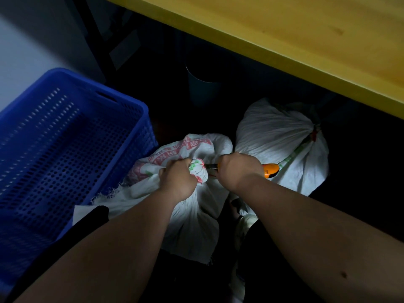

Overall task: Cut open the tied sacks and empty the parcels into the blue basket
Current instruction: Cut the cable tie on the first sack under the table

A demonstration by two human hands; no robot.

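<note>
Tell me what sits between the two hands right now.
In the head view, the sack's bunched neck, gripped by the left hand; the right hand holds an orange-handled cutter.

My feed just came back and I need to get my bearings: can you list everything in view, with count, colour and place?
Perforated plastic basket: one, blue, on the left; looks empty.
Woven sack with red and green print: one, white, centre, neck bunched.
Plain tied woven sack: one, white, right of centre behind the first, red tie at its neck.
Orange-handled cutting tool: one, orange and black, by the printed sack's neck; blade hidden.
Wooden tabletop: one, yellow, upper right.
Dark cylindrical bin: one, grey, under the table.
Left hand: grips the printed sack's neck.
Right hand: holds the cutting tool.
</note>
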